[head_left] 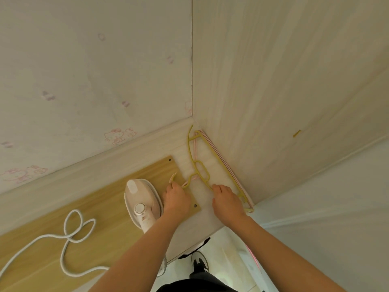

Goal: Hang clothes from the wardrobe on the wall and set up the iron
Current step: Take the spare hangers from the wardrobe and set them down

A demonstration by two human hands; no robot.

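1. Head view, looking down on a white shelf top [202,220] set into a wall corner.
2. Yellow-green plastic hanger [199,165] lying flat at the far right corner, stacked on pink hangers [219,153], long bar along the right wall.
3. Left hand [175,200] curled around the hook end; right hand [226,202] closed on the hanger shoulder near the front edge.
4. White steam iron [142,202] resting on a wooden board [101,207], just beside the left hand; cord [69,234] looped loose toward the left edge.
5. Hangers judged light, thin, springy, apt to tangle; best taken at neck and shoulder.
6. Iron judged heavier, rigid; handle the likely hold.
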